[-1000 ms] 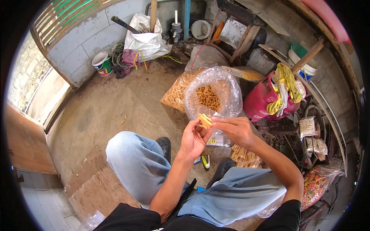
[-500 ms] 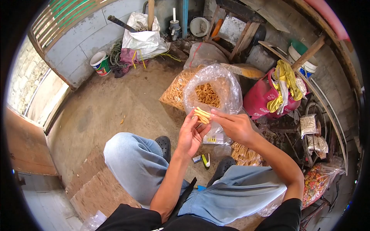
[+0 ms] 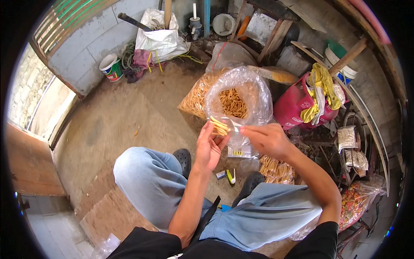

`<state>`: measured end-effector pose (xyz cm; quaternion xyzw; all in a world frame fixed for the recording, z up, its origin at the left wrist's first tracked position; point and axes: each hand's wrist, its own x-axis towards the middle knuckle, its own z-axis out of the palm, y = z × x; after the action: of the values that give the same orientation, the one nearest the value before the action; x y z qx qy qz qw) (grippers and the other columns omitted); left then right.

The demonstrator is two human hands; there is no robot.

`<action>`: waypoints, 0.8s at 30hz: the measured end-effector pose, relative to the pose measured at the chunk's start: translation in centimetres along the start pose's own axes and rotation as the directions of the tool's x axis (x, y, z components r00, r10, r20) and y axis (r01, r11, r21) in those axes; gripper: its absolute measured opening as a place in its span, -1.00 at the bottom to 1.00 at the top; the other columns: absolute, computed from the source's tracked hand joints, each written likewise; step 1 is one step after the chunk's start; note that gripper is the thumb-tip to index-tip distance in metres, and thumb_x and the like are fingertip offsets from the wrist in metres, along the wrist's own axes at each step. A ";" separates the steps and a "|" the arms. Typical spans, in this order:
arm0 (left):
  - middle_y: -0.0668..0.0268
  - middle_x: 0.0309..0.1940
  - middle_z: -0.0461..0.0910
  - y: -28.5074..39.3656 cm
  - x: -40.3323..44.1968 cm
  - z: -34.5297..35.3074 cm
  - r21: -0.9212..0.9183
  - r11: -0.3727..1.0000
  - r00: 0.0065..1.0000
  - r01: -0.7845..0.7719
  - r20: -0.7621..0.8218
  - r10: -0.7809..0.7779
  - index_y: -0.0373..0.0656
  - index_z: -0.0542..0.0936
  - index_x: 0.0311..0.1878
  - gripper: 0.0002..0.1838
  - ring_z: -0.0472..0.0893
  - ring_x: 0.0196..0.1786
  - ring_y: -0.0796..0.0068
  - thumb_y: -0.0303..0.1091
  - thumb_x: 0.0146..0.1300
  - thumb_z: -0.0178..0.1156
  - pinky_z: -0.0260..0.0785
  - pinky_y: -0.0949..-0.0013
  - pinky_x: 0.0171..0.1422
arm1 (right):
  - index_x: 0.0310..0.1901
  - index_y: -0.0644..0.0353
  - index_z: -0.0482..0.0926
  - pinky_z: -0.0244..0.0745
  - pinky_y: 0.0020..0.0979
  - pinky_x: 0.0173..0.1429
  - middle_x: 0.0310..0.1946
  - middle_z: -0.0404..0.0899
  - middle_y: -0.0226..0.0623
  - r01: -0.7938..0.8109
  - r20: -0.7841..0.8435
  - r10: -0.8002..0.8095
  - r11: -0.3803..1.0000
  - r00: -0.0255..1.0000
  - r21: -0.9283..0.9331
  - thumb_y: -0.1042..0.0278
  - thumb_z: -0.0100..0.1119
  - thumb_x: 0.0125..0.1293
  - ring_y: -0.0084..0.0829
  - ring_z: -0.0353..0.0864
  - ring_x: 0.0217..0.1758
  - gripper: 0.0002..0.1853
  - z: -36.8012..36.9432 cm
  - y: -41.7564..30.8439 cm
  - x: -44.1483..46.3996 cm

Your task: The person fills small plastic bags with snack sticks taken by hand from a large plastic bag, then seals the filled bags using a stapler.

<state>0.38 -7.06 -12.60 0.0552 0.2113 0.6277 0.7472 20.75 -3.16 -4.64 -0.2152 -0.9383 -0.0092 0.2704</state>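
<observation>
Several pale yellow snack sticks [image 3: 219, 126] lie in a small clear bag held between my hands. My left hand [image 3: 208, 146] is closed round the sticks' end of the bag. With pinched fingers, my right hand [image 3: 265, 139] grips the bag's clear right edge. Behind them stands a large open plastic bag [image 3: 260, 93] with brown sticks [image 3: 233, 103] inside. Filled packs of sticks [image 3: 276, 169] lie on the floor below my right forearm. A green and white tool [image 3: 231, 176] rests on the floor between my feet, beside a small blue box [image 3: 221, 175].
A red tub [image 3: 297, 103] with yellow cloths [image 3: 321, 93] stands at the right. A bag of colourful snacks [image 3: 360, 203] is at the lower right. At the back left are a white sack [image 3: 161, 43] and a paint bucket [image 3: 111, 68].
My hands have moved apart, with the left shifting slightly left along with the sticks. The clear part of the small bag now stretches between them.
</observation>
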 end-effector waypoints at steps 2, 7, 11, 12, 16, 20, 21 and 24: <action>0.28 -0.02 0.58 0.0 0.5 -1.1 0.019 0.999 0.994 -0.034 -0.099 0.036 -0.08 0.45 0.11 -0.69 0.62 -0.03 0.44 -0.22 0.38 0.09 0.60 0.37 0.02 | -0.06 0.09 0.61 0.56 -0.39 -0.43 -0.16 0.68 -0.28 -0.068 -0.077 0.070 0.997 0.995 0.020 0.48 0.23 0.08 -0.31 0.67 -0.45 -0.68 0.4 1.6 -0.7; 0.31 -0.04 0.60 -0.3 1.7 -3.6 -0.083 0.996 0.979 -0.038 -0.204 0.020 -0.11 0.51 0.01 -0.75 0.62 -0.05 0.46 -0.26 0.33 0.16 0.61 0.40 0.02 | -0.08 0.12 0.59 0.56 -0.21 -0.25 -0.24 0.66 -0.16 -0.546 0.052 0.548 0.837 0.835 -0.035 0.38 0.16 0.21 -0.11 0.65 -0.29 -0.77 2.9 6.2 -3.6; 0.34 -0.05 0.58 -0.4 2.2 -3.8 -0.149 0.988 0.963 -0.039 -0.268 -0.002 -0.12 0.49 0.01 -0.74 0.61 -0.06 0.46 -0.25 0.32 0.17 0.59 0.42 0.02 | -0.04 0.11 0.56 0.54 -0.12 -0.15 -0.25 0.65 -0.11 -0.663 0.315 0.681 0.727 0.661 -0.180 0.32 0.07 0.27 -0.06 0.63 -0.19 -0.75 7.5 11.0 -7.4; 0.36 -0.06 0.58 -0.4 2.3 -3.8 -0.152 0.988 0.958 -0.029 -0.286 -0.016 -0.10 0.48 0.02 -0.74 0.61 -0.06 0.47 -0.25 0.32 0.17 0.58 0.42 0.02 | -0.04 0.11 0.56 0.54 -0.12 -0.15 -0.25 0.65 -0.11 -0.664 0.318 0.680 0.727 0.660 -0.177 0.32 0.07 0.27 -0.06 0.63 -0.19 -0.75 8.6 11.5 -7.8; 0.35 -0.02 0.56 -0.3 2.8 -4.1 -0.194 0.981 0.955 -0.010 -0.292 -0.048 -0.16 0.51 -0.01 -0.74 0.60 -0.02 0.45 -0.26 0.31 0.19 0.61 0.42 0.01 | -0.10 0.15 0.56 0.54 -0.11 -0.16 -0.28 0.63 -0.10 -0.524 0.413 0.600 0.800 0.685 -0.293 0.38 0.06 0.20 -0.06 0.63 -0.18 -0.76 13.7 13.7 -8.2; 0.34 -0.10 0.59 -0.1 3.2 -3.9 -0.239 0.971 0.942 -0.025 -0.330 -0.057 -0.17 0.53 -0.05 -0.76 0.62 -0.06 0.44 -0.26 0.31 0.19 0.64 0.43 -0.07 | -0.21 0.21 0.57 0.53 -0.10 -0.17 -0.35 0.58 -0.10 -0.455 0.400 0.541 0.840 0.740 -0.295 0.44 0.05 0.16 -0.05 0.60 -0.19 -0.82 18.9 15.9 -8.1; 0.33 -0.12 0.60 -0.1 3.3 -4.0 -0.257 0.966 0.941 -0.021 -0.330 -0.068 -0.17 0.54 -0.06 -0.77 0.64 -0.09 0.44 -0.27 0.31 0.19 0.65 0.44 -0.10 | -0.21 0.21 0.57 0.53 -0.10 -0.17 -0.35 0.58 -0.10 -0.459 0.403 0.539 0.842 0.740 -0.283 0.44 0.05 0.16 -0.05 0.60 -0.19 -0.82 20.3 16.3 -8.1; 0.36 -0.09 0.57 -0.1 3.5 -4.1 -0.219 0.976 0.945 -0.002 -0.319 -0.069 -0.18 0.51 0.05 -0.68 0.63 -0.09 0.48 -0.23 0.32 0.18 0.62 0.48 -0.09 | -0.26 0.22 0.59 0.52 -0.20 -0.17 -0.34 0.55 -0.16 -0.412 0.363 0.557 0.817 0.747 -0.405 0.45 0.05 0.11 -0.13 0.58 -0.16 -0.82 23.0 17.8 -7.8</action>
<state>-0.71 -4.46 -17.24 -0.1341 0.2627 0.6345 0.7144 22.38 12.91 -30.03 -0.4878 -0.8725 -0.0276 -0.0060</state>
